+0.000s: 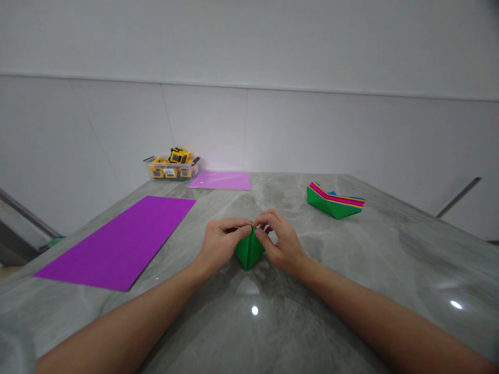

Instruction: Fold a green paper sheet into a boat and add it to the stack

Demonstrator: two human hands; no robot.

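Observation:
Between my two hands is a piece of folded green paper (248,252), diamond-shaped from here with a crease or slit down its middle and a point at the bottom. My left hand (224,240) pinches its upper left edge between thumb and fingers. On the upper right edge, my right hand (281,241) pinches in the same way, the thumbs close together near the top. Part of the paper is hidden behind the fingers. Farther off to the right, a folded paper boat (335,203) rests on the table, green below with pink, yellow and blue bands.
A large purple sheet (120,241) lies at the left of the grey marbled table (312,322). At the back, a pack of pale pink-purple paper (222,180) lies beside a clear bin (150,165) of yellow toy vehicles (179,156). A white wall (292,130) stands behind.

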